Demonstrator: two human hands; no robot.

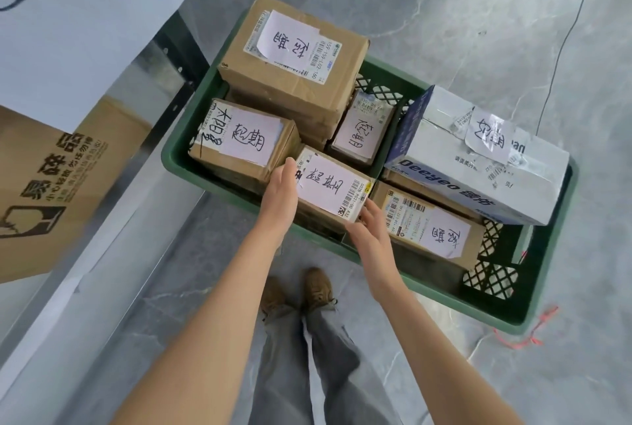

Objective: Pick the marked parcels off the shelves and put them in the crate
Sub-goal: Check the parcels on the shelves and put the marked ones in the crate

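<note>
A green crate [444,291] stands on the floor, holding several marked parcels. I hold a small brown parcel [330,185] with a white handwritten label over the crate's near edge. My left hand [278,197] grips its left side and my right hand [371,235] grips its near right corner. Around it lie a brown parcel [239,141] to the left, a large brown parcel [294,52] stacked at the back, a small one [362,132] in the middle, another brown one [434,223] to the right, and a white and blue box [478,158] resting on the right side.
A metal shelf [102,137] runs along the left, with a large brown carton [44,192] on it and a white sheet [85,14] above. My feet [301,289] stand on grey marble floor just before the crate. A red string [526,332] hangs from the crate's right corner.
</note>
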